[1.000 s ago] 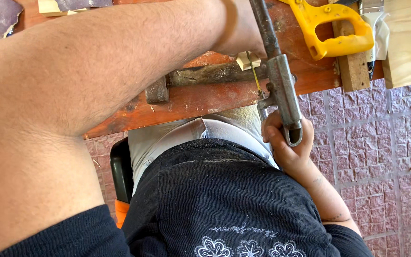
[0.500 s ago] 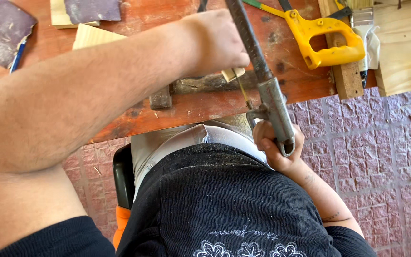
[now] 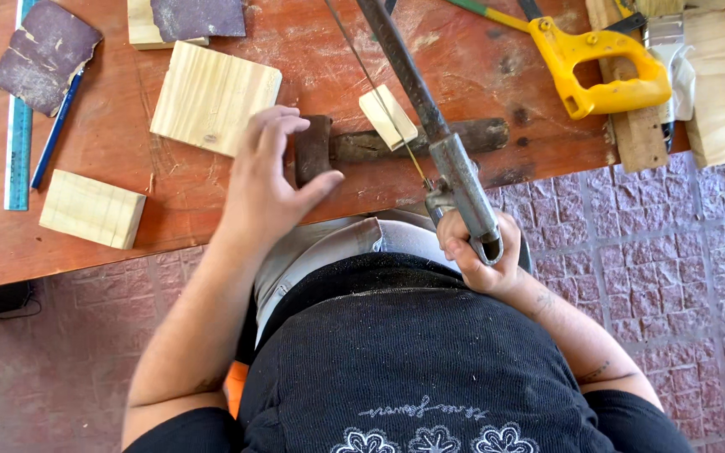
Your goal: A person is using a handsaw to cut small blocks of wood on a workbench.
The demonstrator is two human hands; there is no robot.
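Right hand [image 3: 476, 252] is clenching the handle of a metal saw [image 3: 455, 172]; its thin blade is running beside a small wood piece [image 3: 388, 116] lying on a hammer [image 3: 379, 144] at the worktop [image 3: 211, 218] edge. Left hand [image 3: 266, 180] is hovering released beside the hammer head. The piece is looking light and stiff, best pinched by its flat faces.

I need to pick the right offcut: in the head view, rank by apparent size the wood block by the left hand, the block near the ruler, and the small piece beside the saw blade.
Largest to smallest, as they look:
1. Wood block by the left hand
2. Block near the ruler
3. Small piece beside the saw blade
All lie on the same table, so nearness hardly skews this.
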